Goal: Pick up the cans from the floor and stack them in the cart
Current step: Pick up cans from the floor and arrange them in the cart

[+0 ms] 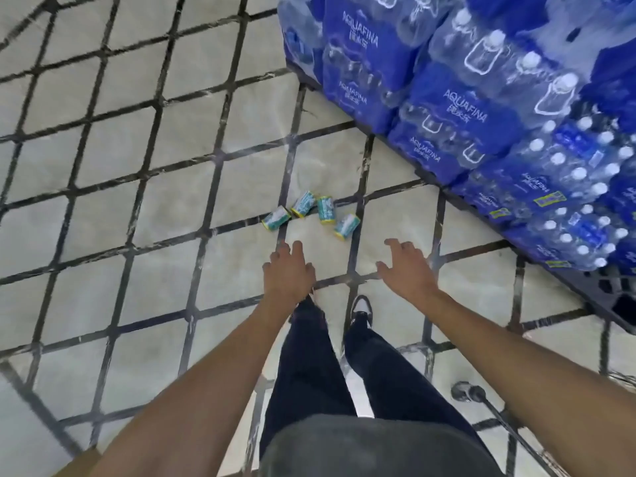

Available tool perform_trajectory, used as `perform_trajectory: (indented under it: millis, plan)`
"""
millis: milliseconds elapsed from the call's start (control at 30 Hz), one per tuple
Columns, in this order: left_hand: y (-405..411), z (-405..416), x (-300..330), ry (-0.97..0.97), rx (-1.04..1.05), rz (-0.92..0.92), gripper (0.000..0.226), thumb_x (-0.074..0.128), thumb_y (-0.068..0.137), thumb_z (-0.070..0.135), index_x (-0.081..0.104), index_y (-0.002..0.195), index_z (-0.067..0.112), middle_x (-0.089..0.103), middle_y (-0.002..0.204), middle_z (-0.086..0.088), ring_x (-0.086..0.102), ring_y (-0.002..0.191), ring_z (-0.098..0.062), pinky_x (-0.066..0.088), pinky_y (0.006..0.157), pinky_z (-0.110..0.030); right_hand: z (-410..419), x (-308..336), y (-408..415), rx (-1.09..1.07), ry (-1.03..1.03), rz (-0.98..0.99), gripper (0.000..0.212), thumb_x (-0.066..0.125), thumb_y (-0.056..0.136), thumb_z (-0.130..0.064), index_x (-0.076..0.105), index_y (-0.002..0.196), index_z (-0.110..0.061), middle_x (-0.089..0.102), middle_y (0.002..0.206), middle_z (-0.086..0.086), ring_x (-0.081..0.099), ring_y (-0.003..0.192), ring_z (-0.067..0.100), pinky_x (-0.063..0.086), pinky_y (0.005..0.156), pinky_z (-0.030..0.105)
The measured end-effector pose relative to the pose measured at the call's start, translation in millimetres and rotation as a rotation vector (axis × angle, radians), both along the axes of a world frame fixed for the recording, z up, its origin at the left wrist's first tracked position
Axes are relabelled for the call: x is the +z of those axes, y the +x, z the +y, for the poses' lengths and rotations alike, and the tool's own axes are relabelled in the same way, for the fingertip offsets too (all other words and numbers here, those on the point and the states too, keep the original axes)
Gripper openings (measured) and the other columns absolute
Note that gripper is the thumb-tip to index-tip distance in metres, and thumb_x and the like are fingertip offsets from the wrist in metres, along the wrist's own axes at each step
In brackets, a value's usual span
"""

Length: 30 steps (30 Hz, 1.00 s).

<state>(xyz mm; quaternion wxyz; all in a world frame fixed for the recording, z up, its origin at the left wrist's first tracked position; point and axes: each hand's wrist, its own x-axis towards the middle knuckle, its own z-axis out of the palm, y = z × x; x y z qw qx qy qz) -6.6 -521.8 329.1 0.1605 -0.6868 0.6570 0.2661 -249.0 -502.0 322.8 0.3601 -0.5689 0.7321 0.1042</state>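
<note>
Several small teal-and-white cans with yellow rims lie on their sides on the tiled floor ahead of my feet: one at the left (276, 218), one beside it (303, 203), a third (326, 209) and one at the right (347, 226). My left hand (288, 273) reaches forward, fingers spread, holding nothing, just short of the left cans. My right hand (406, 266) is also stretched out with its fingers apart, below and right of the rightmost can. No cart body shows in this view.
A tall stack of blue shrink-wrapped water bottle packs (475, 108) on a dark pallet (605, 304) fills the upper right. A small castor wheel (466, 391) with a thin metal bar stands at the lower right. The floor is pale tile with dark grout lines (206, 232).
</note>
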Motion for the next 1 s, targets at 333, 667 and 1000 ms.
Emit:
perform_trajectory:
  millis: [333, 667, 1000]
  plan:
    - [39, -183, -244, 0.213, 0.051, 0.078, 0.054, 0.054, 0.093, 0.026, 0.037, 0.141, 0.009, 0.043, 0.139, -0.018, 0.048, 0.123, -0.041, 0.043, 0.094, -0.049, -134, -221, 33, -0.752, 0.200, -0.150, 0.061, 0.062, 0.093, -0.046, 0.039, 0.145, -0.023, 0.053, 0.139, 0.012, 0.055, 0.124, 0.032, 0.047, 0.101, 0.038]
    - [14, -291, -570, 0.196, 0.180, 0.025, 0.076, 0.064, 0.083, 0.023, 0.027, 0.148, 0.008, 0.039, 0.140, -0.018, 0.045, 0.129, -0.039, 0.037, 0.108, -0.049, -215, -560, 47, -1.174, 0.258, -0.267, 0.081, 0.076, 0.086, -0.040, 0.031, 0.148, -0.013, 0.047, 0.139, 0.013, 0.052, 0.119, 0.029, 0.044, 0.092, 0.034]
    - [26, -304, -723, -0.034, 0.310, -0.171, 0.107, 0.073, 0.076, 0.049, 0.014, 0.157, 0.011, 0.039, 0.146, -0.014, 0.042, 0.134, -0.034, 0.032, 0.111, -0.044, -214, -714, 76, -1.498, 0.294, -0.200, 0.110, 0.084, 0.069, -0.060, 0.020, 0.149, -0.018, 0.043, 0.139, 0.005, 0.047, 0.115, 0.023, 0.042, 0.103, 0.038]
